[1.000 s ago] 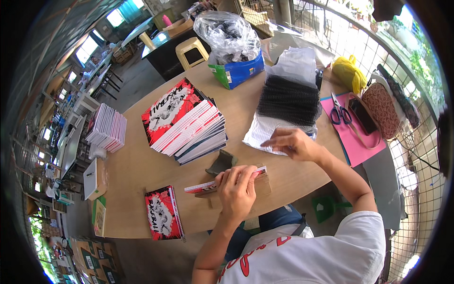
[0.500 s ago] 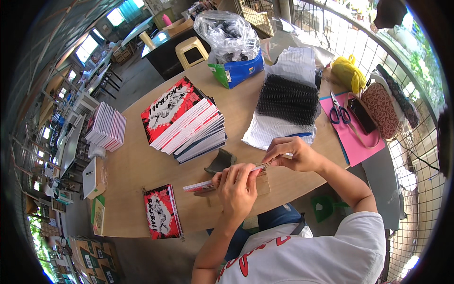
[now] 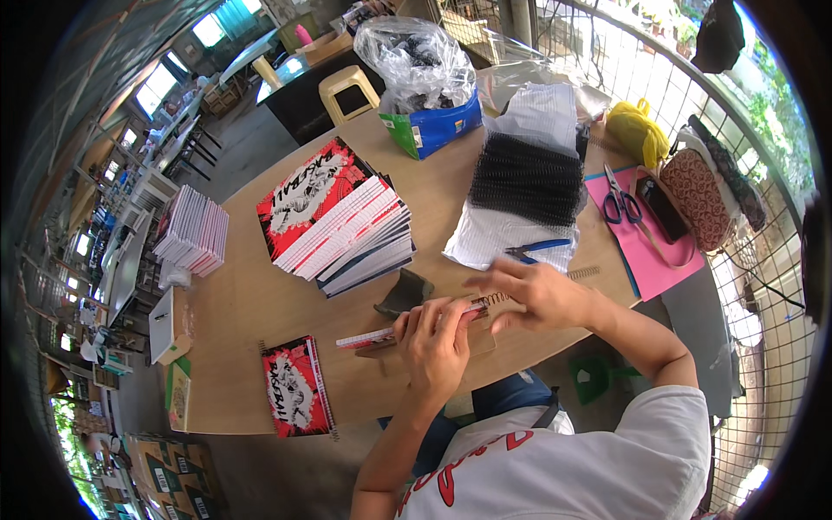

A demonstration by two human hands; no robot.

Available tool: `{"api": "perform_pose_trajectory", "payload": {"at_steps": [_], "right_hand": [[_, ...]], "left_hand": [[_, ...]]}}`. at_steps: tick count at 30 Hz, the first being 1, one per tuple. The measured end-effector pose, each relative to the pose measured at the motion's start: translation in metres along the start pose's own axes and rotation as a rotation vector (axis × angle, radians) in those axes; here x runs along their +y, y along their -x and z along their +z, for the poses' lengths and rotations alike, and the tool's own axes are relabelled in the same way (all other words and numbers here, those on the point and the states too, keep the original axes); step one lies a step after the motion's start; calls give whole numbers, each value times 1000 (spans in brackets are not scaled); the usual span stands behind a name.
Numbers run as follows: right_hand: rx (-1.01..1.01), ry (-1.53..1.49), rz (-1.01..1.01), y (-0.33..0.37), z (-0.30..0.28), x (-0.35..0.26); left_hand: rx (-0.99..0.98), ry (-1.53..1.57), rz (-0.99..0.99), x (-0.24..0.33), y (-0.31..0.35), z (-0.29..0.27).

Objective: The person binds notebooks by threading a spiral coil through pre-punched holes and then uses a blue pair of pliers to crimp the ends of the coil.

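Observation:
My left hand (image 3: 436, 342) is closed on a notebook (image 3: 366, 338) seen edge-on, which rests at a cardboard-coloured block (image 3: 479, 340). A thin spiral coil (image 3: 497, 299) sticks out of the notebook's right end. My right hand (image 3: 539, 296), slightly blurred, hovers around this coil with thumb and fingers apart. Another stretch of coil (image 3: 584, 272) shows beyond my right wrist; the hand hides whether the two join. Just beyond it lie blue-handled pliers (image 3: 539, 249). A dark curved piece (image 3: 405, 293) sits past my left hand. A red, black and white spiral notebook (image 3: 296, 387) lies to the left.
Stacked notebooks (image 3: 338, 217) fill the table's far left. Black coils (image 3: 527, 180) lie on white wrapping at the far middle, beside a bag-filled blue-green container (image 3: 433, 128). Scissors (image 3: 622, 204) and a phone (image 3: 660, 211) rest on pink paper (image 3: 672, 273) at right.
My right hand has opened from a pinch at the coil and shifted slightly right and nearer. More coil and the pliers now show. My left hand stays nearly still.

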State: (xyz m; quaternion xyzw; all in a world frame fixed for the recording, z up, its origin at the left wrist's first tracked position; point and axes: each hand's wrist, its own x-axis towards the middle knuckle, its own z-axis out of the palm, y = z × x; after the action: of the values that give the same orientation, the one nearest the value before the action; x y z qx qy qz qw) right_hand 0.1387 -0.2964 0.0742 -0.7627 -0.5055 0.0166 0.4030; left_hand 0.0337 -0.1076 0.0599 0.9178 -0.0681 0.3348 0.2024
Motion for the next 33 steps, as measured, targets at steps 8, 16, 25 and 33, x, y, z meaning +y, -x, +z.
{"api": "perform_pose_trajectory", "payload": {"at_steps": [8,16,25,33], "right_hand": [[121,53,-24,-5,6,-16],[-196,123,-24,-76,9,51],[-638,503,72,-139,118,62],[-716,-363,231,-51,-35,57]], "left_hand": [[19,40,41,-8,4,5],[-49,28,97,11,9,0],[50,48,8,6,4,-4],[32,105,32,-8,7,-7]]}}
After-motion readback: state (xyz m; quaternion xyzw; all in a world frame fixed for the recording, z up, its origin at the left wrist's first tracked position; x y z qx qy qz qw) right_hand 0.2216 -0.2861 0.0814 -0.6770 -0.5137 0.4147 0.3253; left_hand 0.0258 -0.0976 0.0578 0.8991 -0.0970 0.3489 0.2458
